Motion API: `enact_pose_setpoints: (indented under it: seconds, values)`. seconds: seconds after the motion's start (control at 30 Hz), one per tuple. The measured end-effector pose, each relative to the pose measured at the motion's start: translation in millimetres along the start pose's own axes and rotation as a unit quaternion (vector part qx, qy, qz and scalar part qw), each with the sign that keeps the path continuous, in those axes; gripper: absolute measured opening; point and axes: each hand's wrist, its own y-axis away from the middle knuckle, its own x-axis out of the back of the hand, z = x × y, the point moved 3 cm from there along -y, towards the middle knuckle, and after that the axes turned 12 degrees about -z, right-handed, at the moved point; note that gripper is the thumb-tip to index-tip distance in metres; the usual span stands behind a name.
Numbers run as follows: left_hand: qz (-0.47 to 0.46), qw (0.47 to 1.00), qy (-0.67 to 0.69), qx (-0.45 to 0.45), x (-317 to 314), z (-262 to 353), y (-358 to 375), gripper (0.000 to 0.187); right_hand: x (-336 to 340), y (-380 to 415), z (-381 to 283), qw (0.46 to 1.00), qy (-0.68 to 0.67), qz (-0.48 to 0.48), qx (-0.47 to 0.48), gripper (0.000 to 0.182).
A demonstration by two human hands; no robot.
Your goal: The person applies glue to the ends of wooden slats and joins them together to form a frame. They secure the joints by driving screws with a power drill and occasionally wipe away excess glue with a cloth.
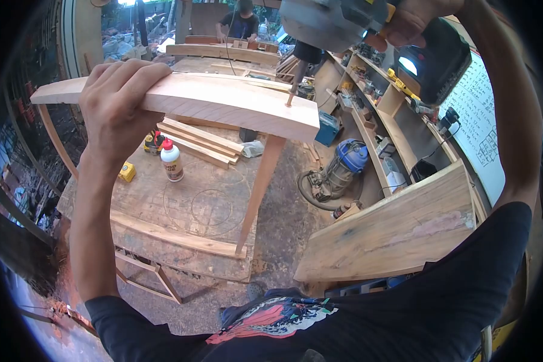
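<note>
A pale curved wooden board [223, 101] lies across the top of an upright wooden frame, whose right leg [263, 187] stands on the workbench. My left hand [122, 99] is wrapped over the board's left part, fingers on its top edge. At the upper right my right hand [413, 24] grips a power drill [329, 23], partly cut off by the view's top edge. The drill points down, and its bit [294, 89] meets the board near the right end, at a screw or hole too small to tell apart.
On the workbench [145, 208] are a glue bottle [171, 161], wood strips [199, 145] and a yellow tape measure [127, 172]. A blue vacuum [351, 155] stands right of it, beside shelves [398, 123] and a large plank [392, 226]. Another person [241, 25] works at the back.
</note>
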Motion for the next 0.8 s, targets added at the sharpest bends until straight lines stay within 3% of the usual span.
enact_pose_setpoints:
  seconds: [0.5,0.7,0.8]
  values:
    - [-0.018,1.000,-0.005,-0.014,-10,-9,10,0.038,6,-20,1,1.000,0.005,0.007,0.014,0.032]
    - [-0.065,0.998,-0.009,0.013,-1,-2,18,0.052,8,-18,5,1.000,0.002,0.019,0.004,0.033]
    - [-0.029,0.998,-0.044,0.037,11,16,26,0.065,10,-19,7,1.000,-0.002,0.024,-0.003,0.034]
